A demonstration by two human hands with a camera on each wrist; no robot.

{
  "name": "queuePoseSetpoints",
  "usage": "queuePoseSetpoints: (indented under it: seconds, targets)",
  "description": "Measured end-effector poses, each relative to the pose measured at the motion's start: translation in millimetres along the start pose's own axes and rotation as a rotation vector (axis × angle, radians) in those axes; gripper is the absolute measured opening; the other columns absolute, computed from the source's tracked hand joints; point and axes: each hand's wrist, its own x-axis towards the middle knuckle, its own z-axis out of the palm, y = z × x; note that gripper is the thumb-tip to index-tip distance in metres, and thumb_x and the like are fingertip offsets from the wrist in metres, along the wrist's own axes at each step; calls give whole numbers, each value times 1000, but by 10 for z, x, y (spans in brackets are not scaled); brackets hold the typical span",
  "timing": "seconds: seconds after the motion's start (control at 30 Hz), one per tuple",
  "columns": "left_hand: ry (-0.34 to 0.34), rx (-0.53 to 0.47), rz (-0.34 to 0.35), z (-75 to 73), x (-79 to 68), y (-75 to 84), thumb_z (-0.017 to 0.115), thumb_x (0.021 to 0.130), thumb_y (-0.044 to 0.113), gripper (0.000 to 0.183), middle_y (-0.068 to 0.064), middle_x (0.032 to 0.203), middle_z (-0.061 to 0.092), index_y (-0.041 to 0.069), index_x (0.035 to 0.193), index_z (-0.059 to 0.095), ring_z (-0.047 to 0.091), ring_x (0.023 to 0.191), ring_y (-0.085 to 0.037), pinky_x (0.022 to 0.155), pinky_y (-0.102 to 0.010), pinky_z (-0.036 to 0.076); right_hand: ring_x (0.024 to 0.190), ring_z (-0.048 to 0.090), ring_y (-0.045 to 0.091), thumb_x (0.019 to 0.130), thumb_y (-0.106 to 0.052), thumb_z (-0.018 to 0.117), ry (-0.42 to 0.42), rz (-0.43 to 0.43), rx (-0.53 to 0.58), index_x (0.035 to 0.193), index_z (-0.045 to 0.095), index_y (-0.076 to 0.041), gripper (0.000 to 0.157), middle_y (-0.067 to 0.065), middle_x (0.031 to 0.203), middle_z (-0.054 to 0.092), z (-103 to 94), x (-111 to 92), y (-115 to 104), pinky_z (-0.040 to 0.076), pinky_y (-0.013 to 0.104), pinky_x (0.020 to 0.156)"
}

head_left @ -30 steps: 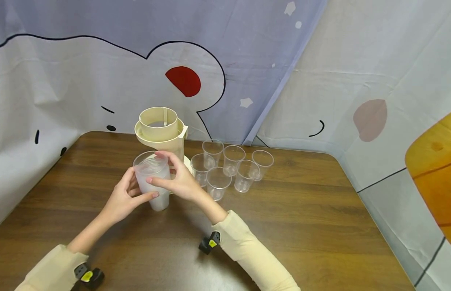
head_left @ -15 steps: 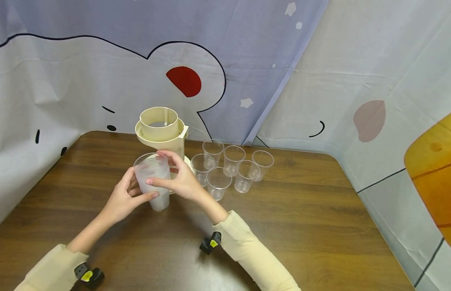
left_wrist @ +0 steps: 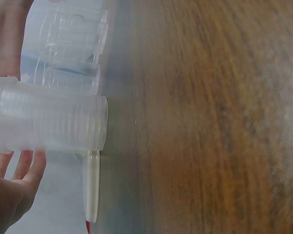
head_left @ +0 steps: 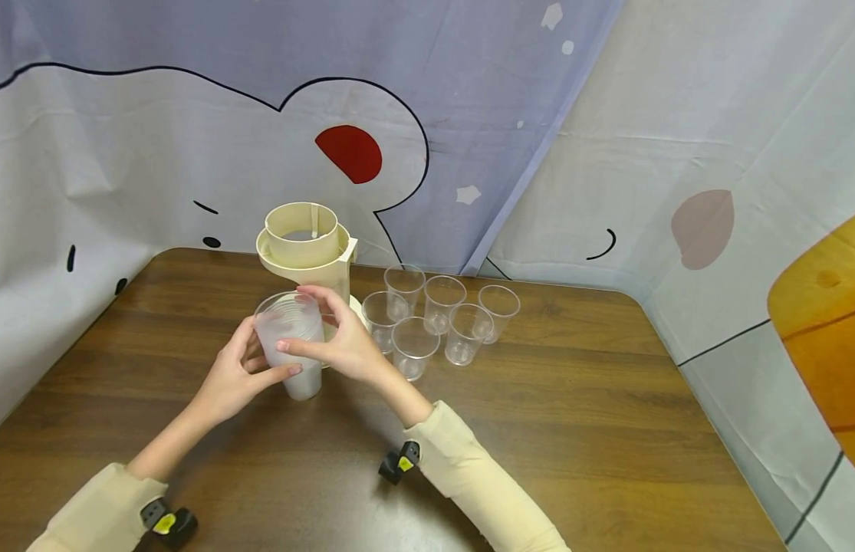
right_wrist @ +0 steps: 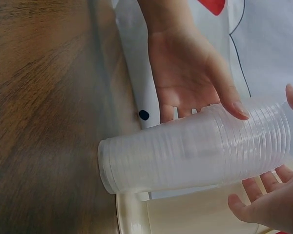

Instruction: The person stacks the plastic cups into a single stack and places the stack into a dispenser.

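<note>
Both hands hold a tall nested stack of clear plastic cups (head_left: 274, 326), with its narrow base down close over the table and its open rim up. My left hand (head_left: 228, 379) grips the stack's left side, thumb across the front, the other fingers partly hidden behind it. Higher up on the right, my right hand (head_left: 347, 345) curls round the stack near the rim, thumb in front. The right wrist view shows the many stacked rims of the cups (right_wrist: 185, 151) between the left hand (right_wrist: 185, 68) and the right hand (right_wrist: 273, 207).
Right behind the stack stands a cream plastic stand (head_left: 310, 264) with a round open top. Several single clear cups (head_left: 415, 345) stand upright in a cluster to its right. The wooden table (head_left: 572, 414) ends at a patterned curtain (head_left: 468, 115).
The rim of the cup stack sits slightly lower than a second ago. Both hands keep nearly the same place and hold.
</note>
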Motion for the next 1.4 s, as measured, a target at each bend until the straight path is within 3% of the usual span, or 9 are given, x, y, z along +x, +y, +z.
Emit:
queuePoseSetpoints:
  seconds: [0.23, 0.97, 1.4]
  targets:
    - [3, -5, -1, 5, 2, 9, 75, 81, 4, 74, 22, 125, 48, 9, 142, 33, 50, 111, 13, 85, -8, 48, 126, 46, 5, 79, -12, 77, -3, 5, 20, 138, 45, -10, 67, 3, 138, 52, 9, 4, 7, 35, 25, 111]
    - [5, 3, -5, 3, -1, 17, 75, 81, 5, 72, 21, 125, 48, 8, 141, 34, 49, 112, 12, 85, -8, 48, 128, 45, 4, 79, -14, 77, -22, 13, 5, 137, 47, -13, 65, 0, 138, 52, -6, -15, -22, 34, 25, 112]
    - [16, 0, -2, 7, -4, 20, 75, 81, 4, 72, 23, 122, 50, 7, 140, 35, 51, 110, 12, 84, -8, 49, 128, 50, 14, 78, -11, 78, 22, -93, -33, 136, 48, -7, 65, 10, 136, 55, -86, -66, -96, 37, 26, 111]
